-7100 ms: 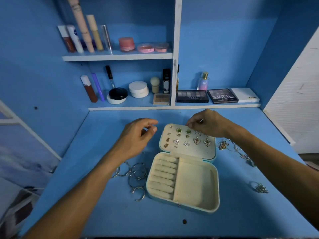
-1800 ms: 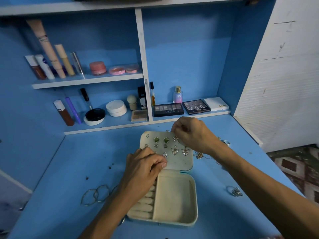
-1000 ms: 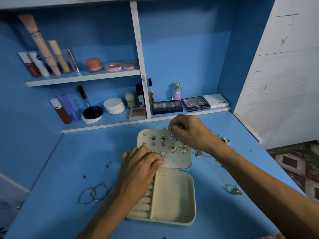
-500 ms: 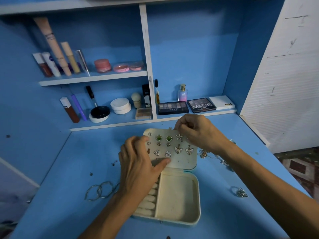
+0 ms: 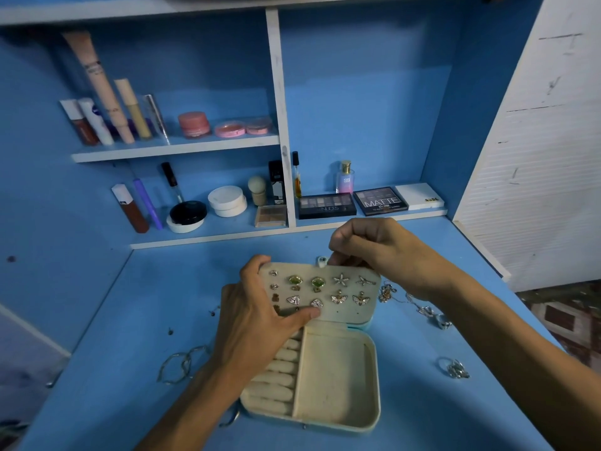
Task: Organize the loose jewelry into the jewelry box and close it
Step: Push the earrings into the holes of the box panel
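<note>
A cream jewelry box (image 5: 335,379) lies open on the blue desk. Its lid panel (image 5: 344,312) is tilted up and carries several earrings (image 5: 340,280). My left hand (image 5: 257,317) grips the lid's left side, thumb pressed on its face. My right hand (image 5: 380,249) pinches the lid's far edge by the clasp (image 5: 321,262). Silver bangles (image 5: 182,366) lie left of the box. A ring (image 5: 453,367) and a chain with pendants (image 5: 419,305) lie to the right.
Shelves at the back hold cosmetics: eyeshadow palettes (image 5: 327,205), a perfume bottle (image 5: 345,177), white compacts (image 5: 226,200), tubes (image 5: 130,208). A white wall panel (image 5: 540,157) bounds the desk on the right. Small dark specks (image 5: 170,331) dot the desk.
My left hand slid from the ring rolls up to the lid's left side. The lid has tipped up from lying flat, and my right hand stays at its far edge.
</note>
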Demonstrator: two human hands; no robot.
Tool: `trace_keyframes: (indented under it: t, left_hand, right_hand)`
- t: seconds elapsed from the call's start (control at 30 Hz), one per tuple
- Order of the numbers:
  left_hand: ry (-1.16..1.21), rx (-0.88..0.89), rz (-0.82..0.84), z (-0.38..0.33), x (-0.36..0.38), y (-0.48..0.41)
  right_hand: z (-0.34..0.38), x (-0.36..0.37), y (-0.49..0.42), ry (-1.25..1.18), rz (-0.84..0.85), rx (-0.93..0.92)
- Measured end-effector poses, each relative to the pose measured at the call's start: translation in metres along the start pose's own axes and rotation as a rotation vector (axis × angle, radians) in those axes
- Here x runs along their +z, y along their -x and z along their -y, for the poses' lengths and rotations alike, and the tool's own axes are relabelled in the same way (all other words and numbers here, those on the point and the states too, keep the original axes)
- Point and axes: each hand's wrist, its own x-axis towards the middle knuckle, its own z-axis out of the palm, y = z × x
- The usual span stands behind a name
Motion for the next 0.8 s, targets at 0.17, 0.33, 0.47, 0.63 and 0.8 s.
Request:
trace_keyframes:
  t: [0.17,0.33,0.47,0.63,0.8]
  left_hand:
    - [-0.044,0.095,-0.063,0.003,0.002,0.002]
    - [-0.182,0.266,-0.195,0.003,0.000,0.003]
    - [-0.203,0.399,-0.223,0.009,0.000,0.001]
    - [-0.207,0.534,-0.240,0.011,-0.001,0.001]
    - [-0.259,0.590,-0.257,0.011,-0.004,0.000]
  right_hand:
    - [-0.016,-0.010,-0.019,-0.112,0.069,0.138]
    - [-0.024,-0.003,-0.032,0.431,0.409,0.108]
    - [-0.020,0.003,-0.037,0.486,0.537,0.088]
    - [-0.021,0.005,-0.043,0.568,0.606,0.104]
    - [-0.015,0.013,-0.044,0.543,0.630,0.078]
